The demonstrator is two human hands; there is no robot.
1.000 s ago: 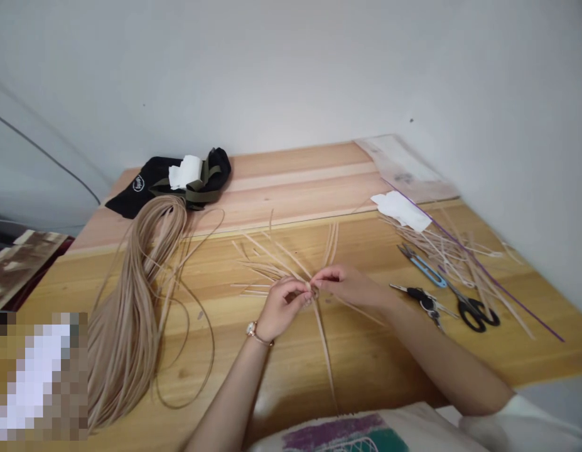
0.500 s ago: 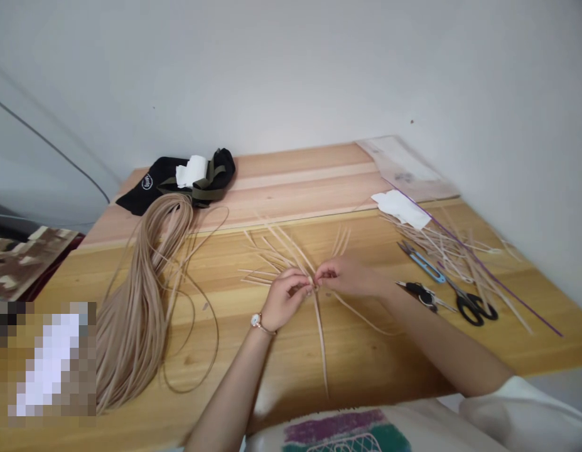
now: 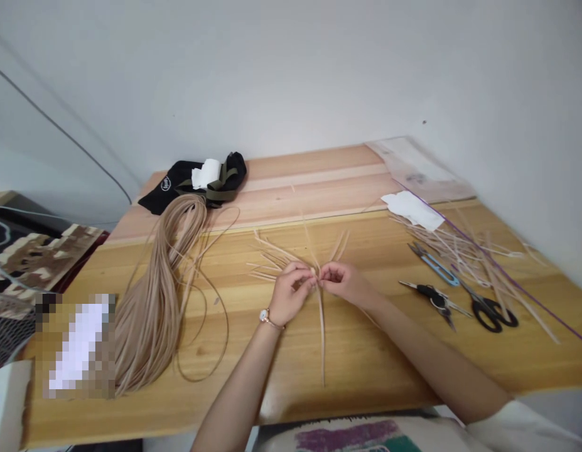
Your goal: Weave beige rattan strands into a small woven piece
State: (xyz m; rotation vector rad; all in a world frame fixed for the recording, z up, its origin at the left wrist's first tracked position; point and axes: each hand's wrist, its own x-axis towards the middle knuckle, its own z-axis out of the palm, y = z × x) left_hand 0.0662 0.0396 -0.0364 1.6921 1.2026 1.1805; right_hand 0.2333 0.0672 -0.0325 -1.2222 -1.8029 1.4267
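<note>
Thin beige weaving strands (image 3: 323, 339) cross between my hands and fan out to the left, the back and the front. My left hand (image 3: 293, 290) pinches the crossing from the left, thumb and fingertips together; a watch sits on that wrist. Opposite it, my right hand (image 3: 344, 282) is closed on the same strands, fingertips nearly touching those of the left. My fingers cover most of the crossing, so its weave cannot be made out. One strand points toward me and another stretches away over the table.
A big bundle of beige strands (image 3: 152, 314) lies left, below a black bag (image 3: 175, 182) with a tissue roll (image 3: 210, 172). To the right are blue thread snips (image 3: 434, 263), black-handled scissors (image 3: 495, 314), a black-handled tool (image 3: 429, 292), loose strands, tissue (image 3: 413, 210) and a purple stick (image 3: 517, 282).
The view has shifted, so the table's things appear farther right. My hands stay at the crossing, fingertips still closed. The strands behind it now show one long strand reaching farther back.
</note>
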